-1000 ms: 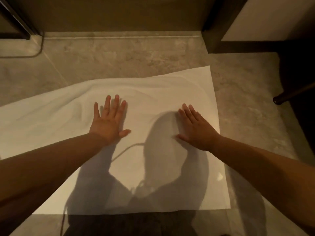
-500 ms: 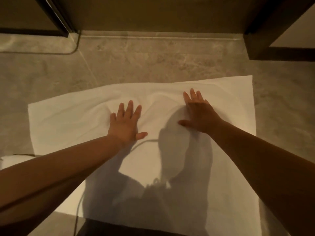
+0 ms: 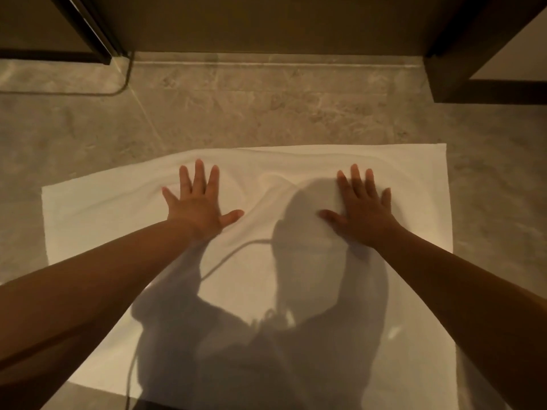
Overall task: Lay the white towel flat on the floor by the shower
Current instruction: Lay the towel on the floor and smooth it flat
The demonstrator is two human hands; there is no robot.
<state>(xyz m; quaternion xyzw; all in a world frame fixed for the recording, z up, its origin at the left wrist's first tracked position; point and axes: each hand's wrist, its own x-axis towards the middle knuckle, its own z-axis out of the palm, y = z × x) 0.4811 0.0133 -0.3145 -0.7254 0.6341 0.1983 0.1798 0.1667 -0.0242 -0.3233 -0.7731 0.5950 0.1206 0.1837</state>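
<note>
White towel (image 3: pixel 296 279) spread on stone floor (image 3: pixel 266 113), hands flat, fingers splayed (left hand (image 3: pixel 198 208), right hand (image 3: pixel 362 211)), folds between

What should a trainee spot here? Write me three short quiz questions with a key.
1. True or false: the left hand and the right hand both press flat on the towel, fingers straight.
2. Where is the towel rumpled? A) near the far edge, around the hands B) at the near left corner C) nowhere
3. Fill in: the head's shadow covers the thumb of the ___ hand.
Key: 1 true; 2 A; 3 right.
</note>
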